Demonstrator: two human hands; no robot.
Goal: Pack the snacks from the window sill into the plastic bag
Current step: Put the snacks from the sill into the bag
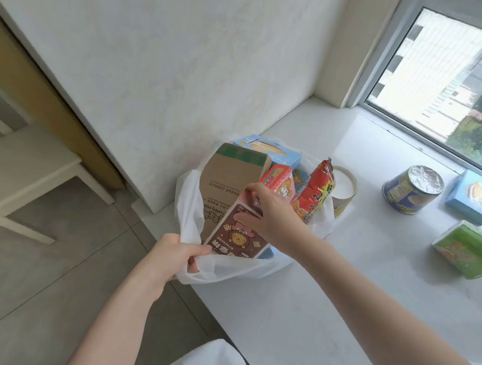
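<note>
The right hand [272, 214] pinches the top end of a brown carton [236, 235] printed with a cartoon bear, thumb on its front face and fingers curled over the upper edge; the carton stands tilted in the mouth of the plastic bag [225, 272]. The left hand [172, 259] grips the bag's near rim, fingers bunched around the thin white film, which holds that side open.

The bag sits at the left end of the window sill [324, 308] — a smooth pale slab — and is already crowded. A plain cardboard box [228, 175] stands just behind the carton, touching it. Beside that are a pink-and-red packet [279, 180], a crinkled red snack bag [316, 192] and, at the back, a light blue box [269, 151].

On the sill outside the bag: a white tub [345, 189] just beyond its far side, a blue can [413, 188] with a foil top lying tilted, a second light blue box [475, 197], and a green wrapped pack [472, 248] — all well apart from the hands.
</note>
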